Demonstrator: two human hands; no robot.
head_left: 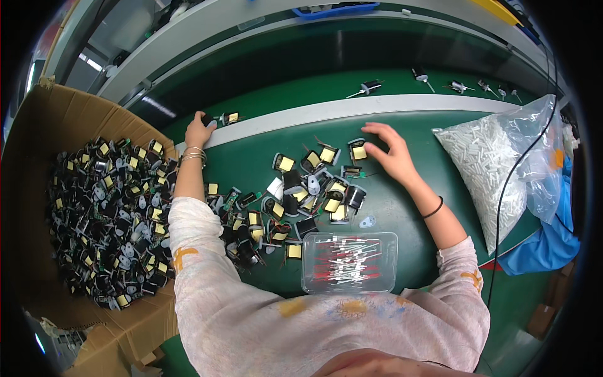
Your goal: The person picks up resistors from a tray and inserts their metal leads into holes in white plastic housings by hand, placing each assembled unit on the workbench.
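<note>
My left hand (200,133) reaches over the pale rail at the far left, its fingers closed round a small black part with a grey end (210,120). Right beside it on the far green strip lies a similar part with a yellow pad (231,117). Over the table, my right hand (392,154) has its thumb and fingers apart, close to a black motor-like part with a yellow pad (358,151); whether the thumb touches it I cannot tell. Left of that hand spreads a loose pile of such parts (301,195), with grey ends and thin wires.
A cardboard box (38,125) full of the same parts stands at the left. Near me sits a clear plastic tub (305,264) with red-and-white wired pieces. A clear bag of white tubes (483,169) lies right, crossed by a black cable (502,195). Several parts (370,87) lie beyond the rail (352,110).
</note>
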